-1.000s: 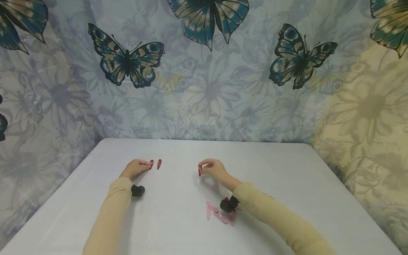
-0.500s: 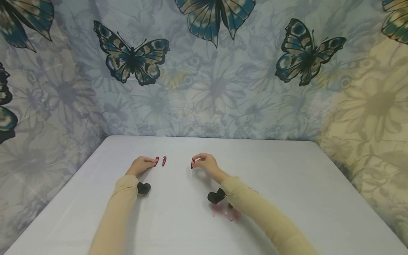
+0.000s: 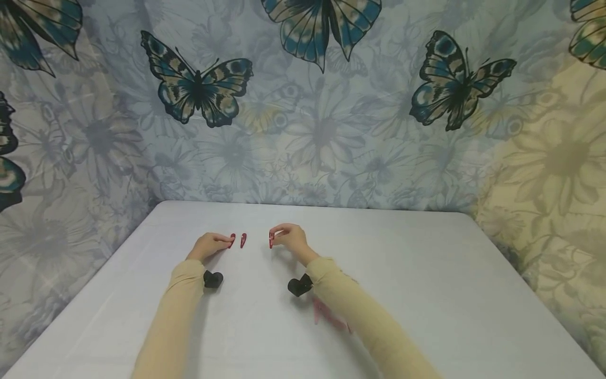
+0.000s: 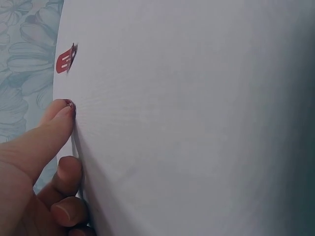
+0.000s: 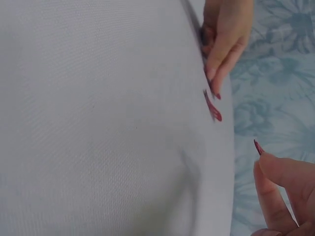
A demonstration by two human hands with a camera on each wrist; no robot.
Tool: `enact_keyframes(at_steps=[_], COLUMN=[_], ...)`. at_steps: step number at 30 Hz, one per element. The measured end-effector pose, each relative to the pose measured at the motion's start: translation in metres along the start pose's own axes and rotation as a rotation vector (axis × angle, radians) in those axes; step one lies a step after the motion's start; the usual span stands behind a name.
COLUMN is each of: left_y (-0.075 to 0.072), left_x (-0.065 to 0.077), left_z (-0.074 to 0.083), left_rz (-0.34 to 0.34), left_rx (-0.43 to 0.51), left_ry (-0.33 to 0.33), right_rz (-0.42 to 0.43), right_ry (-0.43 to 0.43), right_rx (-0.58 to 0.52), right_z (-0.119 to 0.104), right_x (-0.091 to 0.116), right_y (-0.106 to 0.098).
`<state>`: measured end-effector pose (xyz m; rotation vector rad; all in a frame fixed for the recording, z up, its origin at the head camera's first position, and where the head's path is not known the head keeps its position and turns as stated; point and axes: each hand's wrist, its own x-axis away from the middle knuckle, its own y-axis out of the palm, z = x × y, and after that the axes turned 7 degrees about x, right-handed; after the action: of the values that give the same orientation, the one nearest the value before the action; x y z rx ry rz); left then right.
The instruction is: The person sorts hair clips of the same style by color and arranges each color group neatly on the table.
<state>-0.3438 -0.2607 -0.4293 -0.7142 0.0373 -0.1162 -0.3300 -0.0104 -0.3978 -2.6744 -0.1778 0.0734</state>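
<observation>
In the head view my left hand (image 3: 208,246) pinches a red hair clip (image 3: 232,240) at the table surface, between thumb and fingertip. Just right of it lies a second red hair clip (image 3: 243,240), which the left wrist view shows as a cutout red clip (image 4: 65,61). My right hand (image 3: 292,238) holds a third red hair clip (image 3: 271,240) between thumb and finger, raised above the table and to the right of the lying one. In the right wrist view only the tip of this held clip (image 5: 258,147) sticks out past the fingers.
Several pink hair clips (image 3: 330,315) lie nearer the front, partly covered by the right forearm. Each wrist bears a dark camera, the left camera (image 3: 213,279) and the right camera (image 3: 300,286). Behind the white table (image 3: 402,263) hangs a butterfly-patterned cloth (image 3: 322,131).
My right hand has moved left with its red hair clip, toward the clip lying on the table. The left hand keeps its pinch in place. The head view has shifted slightly.
</observation>
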Motion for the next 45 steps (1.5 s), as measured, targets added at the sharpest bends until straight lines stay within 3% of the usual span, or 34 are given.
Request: enact_keyframes(at_steps=[13,24,30,37,45], left_y=[0.004,-0.002,-0.001,0.001,0.000], left_x=[0.004,0.006,0.008,0.008,0.005], left_z=[-0.001,0.008,0.012,0.010,0.008], left_rz=[-0.016,0.005,-0.005,0.007,-0.006], left_rx=[0.013,-0.010,0.002,-0.009,0.018], left_ry=[-0.023,-0.005,-0.030,-0.076,-0.060], right_rz=[0.018,0.052,0.032,0.019,0.039], right_ry=[0.004,-0.014,-0.010,-0.026,-0.040], right_rx=[0.038,0.074,0.061,0.063,0.074], right_z=[0.014,0.006,0.007,0.003,0.003], right_x=[-0.005,-0.010,-0.010,-0.009,-0.008], right_y=[0.013,0.020,0.025,0.033,0.037])
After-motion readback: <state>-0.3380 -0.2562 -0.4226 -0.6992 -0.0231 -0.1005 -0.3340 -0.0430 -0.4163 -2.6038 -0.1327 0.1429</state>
